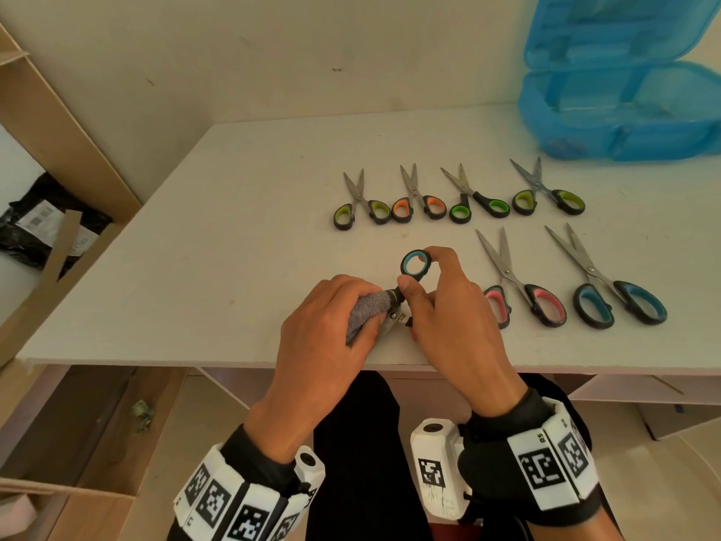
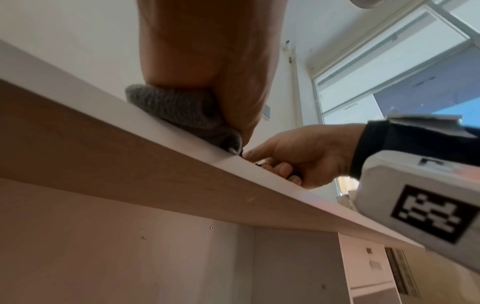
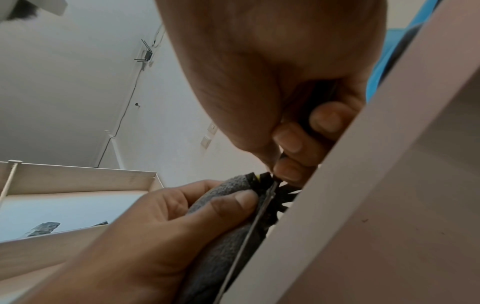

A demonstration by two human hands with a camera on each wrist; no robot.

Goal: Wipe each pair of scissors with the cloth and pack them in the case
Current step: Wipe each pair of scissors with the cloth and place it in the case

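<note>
Scissors (image 1: pixel 415 263) handle between right fingers (image 1: pixel 437 255); cloth (image 1: pixel 366 312) wraps blades.

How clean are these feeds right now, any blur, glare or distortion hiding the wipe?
Head view: sharp, warm tint, wide-angle bending at edges; the blue case looks soft. Left wrist view: bright window glare, left hand close and blurred. Right wrist view: right hand blurred, grey cloth and scissor blade readable.

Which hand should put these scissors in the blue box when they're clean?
Probably the right hand. It already grips the scissors by the handles, and the open blue case stands at the table's far right, on that hand's side. The left hand is busy holding the grey cloth.
</note>
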